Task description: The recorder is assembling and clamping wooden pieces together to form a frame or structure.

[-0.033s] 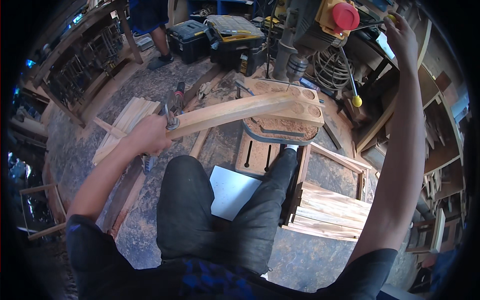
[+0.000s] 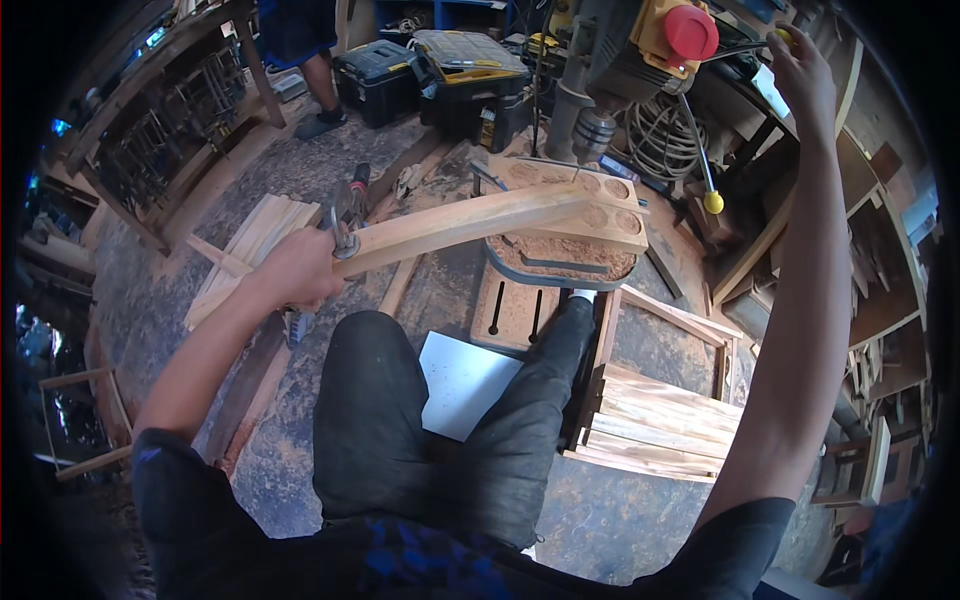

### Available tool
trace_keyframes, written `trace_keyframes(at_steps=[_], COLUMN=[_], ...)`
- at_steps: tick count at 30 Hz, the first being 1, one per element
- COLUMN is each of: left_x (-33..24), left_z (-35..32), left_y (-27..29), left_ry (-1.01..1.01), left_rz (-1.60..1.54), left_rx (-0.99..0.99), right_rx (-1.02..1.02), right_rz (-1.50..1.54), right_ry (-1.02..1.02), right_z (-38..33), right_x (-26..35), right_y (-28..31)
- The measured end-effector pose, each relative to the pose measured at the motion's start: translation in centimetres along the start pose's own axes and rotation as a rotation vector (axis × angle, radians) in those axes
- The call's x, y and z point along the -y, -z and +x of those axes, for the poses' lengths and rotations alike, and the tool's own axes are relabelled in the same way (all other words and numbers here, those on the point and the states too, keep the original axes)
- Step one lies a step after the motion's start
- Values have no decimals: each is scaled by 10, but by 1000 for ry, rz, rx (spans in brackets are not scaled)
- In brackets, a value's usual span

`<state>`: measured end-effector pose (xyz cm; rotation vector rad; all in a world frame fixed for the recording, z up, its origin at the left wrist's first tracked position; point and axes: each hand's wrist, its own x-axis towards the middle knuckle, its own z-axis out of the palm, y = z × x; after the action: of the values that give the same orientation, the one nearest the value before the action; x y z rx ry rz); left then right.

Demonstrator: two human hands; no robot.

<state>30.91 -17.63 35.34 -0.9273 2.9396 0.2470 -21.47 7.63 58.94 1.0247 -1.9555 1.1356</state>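
Note:
My left hand (image 2: 303, 268) is closed around the near left end of a long, slightly bent piece of wood (image 2: 450, 228). Beside its knuckles a metal clamp (image 2: 345, 230) sits at that same end. The wood's far end rests on a sawdust-covered board with round holes (image 2: 617, 190), lying on the drill press table (image 2: 560, 275). High at the right, my right hand (image 2: 803, 80) grips a yellow-knobbed feed lever (image 2: 785, 38) of the drill press. The press's chuck (image 2: 594, 130) hangs just behind the board; I cannot tell whether a bit touches the wood.
A red button (image 2: 690, 33) is on the drill press. Wood strips are stacked at left (image 2: 262, 235) and in a frame at right (image 2: 655, 425). Black toolboxes (image 2: 378, 85) stand behind, near another person's leg (image 2: 320, 85). A second yellow-knobbed lever (image 2: 712, 202) hangs down.

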Motion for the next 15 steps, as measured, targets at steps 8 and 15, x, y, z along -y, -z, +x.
trace_keyframes(at_steps=[8,15], left_x=[-6,-3], left_z=[9,13], left_y=[-1,-8], left_ry=[10,-51], left_rz=[-10,16], left_rx=[30,-52], right_rx=[18,-1], right_rz=[-267,-427], right_ry=[66,104], right_z=[5,30], right_x=[5,-15], right_y=[-1,10])
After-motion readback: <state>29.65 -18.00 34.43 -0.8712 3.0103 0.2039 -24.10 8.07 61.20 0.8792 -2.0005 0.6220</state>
